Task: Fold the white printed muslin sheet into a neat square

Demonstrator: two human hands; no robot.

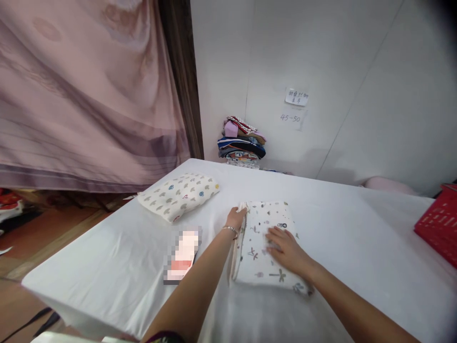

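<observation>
Folded white cloth [260, 255] with small printed motifs lies near the middle of the tabletop [342, 238], both hands on it. The left hand [236, 218] is at its far left corner, the grip bent at the edge, likely to steady the layers there; whether finger and thumb close on the fabric, I cannot tell. The right hand [287, 250] rests palm down on top, fingers apart and grasping nothing, a pose that would press the folds flat. To the left, a second patterned cloth [178, 195] lies set aside, apart from the working spot, with a pixelated object [182, 255] nearer the person. White fabric covers the surface, lightly creased at the near left. Beyond its far edge stand piled textiles [243, 145] against a pale wall [321, 52] bearing handwritten notes [296, 97]; a pink curtain [89, 90] hangs at left, and a red container [437, 226] sits at right.
</observation>
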